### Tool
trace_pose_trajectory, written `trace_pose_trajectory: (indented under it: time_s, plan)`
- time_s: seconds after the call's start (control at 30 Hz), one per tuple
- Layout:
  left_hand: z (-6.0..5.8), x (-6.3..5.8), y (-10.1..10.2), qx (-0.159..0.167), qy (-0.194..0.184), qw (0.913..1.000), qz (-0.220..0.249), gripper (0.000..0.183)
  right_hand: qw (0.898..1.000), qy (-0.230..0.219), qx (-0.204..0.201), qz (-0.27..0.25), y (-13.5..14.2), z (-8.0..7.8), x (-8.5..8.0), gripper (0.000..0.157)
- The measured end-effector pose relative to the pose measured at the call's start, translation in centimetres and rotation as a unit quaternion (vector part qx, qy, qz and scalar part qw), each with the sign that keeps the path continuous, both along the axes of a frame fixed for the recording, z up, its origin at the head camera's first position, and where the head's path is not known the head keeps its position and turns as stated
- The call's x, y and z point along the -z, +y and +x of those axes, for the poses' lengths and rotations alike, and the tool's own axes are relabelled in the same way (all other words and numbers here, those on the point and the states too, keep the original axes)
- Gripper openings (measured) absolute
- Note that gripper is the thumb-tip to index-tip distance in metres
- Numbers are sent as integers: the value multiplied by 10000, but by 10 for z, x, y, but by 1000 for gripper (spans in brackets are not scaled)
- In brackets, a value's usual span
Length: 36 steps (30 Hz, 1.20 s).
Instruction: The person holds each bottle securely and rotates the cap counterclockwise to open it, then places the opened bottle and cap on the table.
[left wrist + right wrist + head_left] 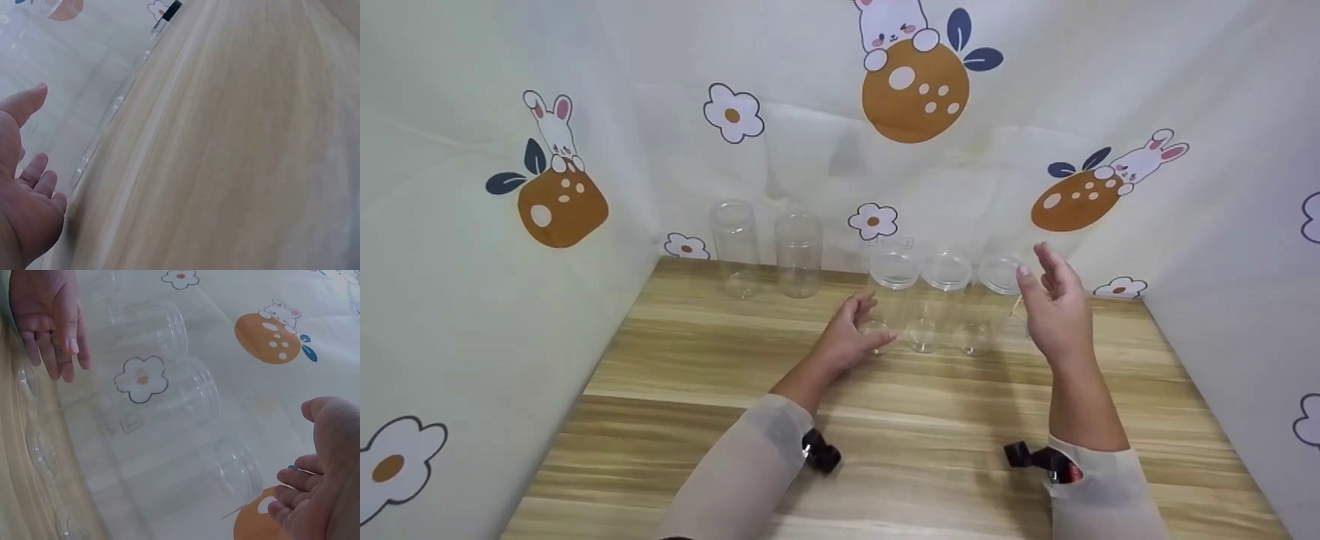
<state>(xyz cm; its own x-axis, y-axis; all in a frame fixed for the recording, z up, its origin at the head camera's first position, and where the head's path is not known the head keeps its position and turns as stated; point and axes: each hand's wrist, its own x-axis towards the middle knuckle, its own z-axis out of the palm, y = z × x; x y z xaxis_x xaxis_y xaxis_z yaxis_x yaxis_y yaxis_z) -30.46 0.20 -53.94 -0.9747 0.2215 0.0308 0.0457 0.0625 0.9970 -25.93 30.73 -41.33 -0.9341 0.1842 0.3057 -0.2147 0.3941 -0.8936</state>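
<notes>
Three clear cylindrical jars stand upright side by side: a left jar (894,271), a middle jar (946,271) and a right jar (1000,276). My left hand (846,341) is at the left jar's lower side, its thumb in front of the base and its fingers loosely spread. My right hand (1061,315) is raised beside the right jar's upper part, palm inward, thumb up and fingers extended. In the right wrist view, a gap shows between my right hand (332,472) and the nearest jar (239,467). Nothing is gripped by either hand.
Two more clear jars, one at far left (733,244) and one beside it (799,259), stand at the table's back edge. Printed cloth (802,165) walls in the wood-grain table (690,360) at the back and sides. A thin yellowish strip (1017,304) shows by the right jar.
</notes>
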Motion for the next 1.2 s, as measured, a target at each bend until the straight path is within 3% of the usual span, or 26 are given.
trace_pose_trajectory:
  time_s: [0.23,0.43,0.73,1.03,1.2]
  plan:
    - [3,-9,-12,-90,88,9998,-135,91,9966,630,-354,-401,-16,14,-8,61]
    - [7,-16,-25,-215,244,9991,-272,89,9863,1058,-945,-838,-32,13,-2,55]
    - [12,-24,-38,-315,484,9975,-411,92,9839,783,-1563,-370,-55,10,3,58]
    - [17,-31,-45,-594,852,9918,-746,98,9821,367,-1840,166,-76,7,-1,69]
    - [21,-35,-47,-688,1170,9858,-985,96,9792,406,-1966,284,-89,5,-2,70]
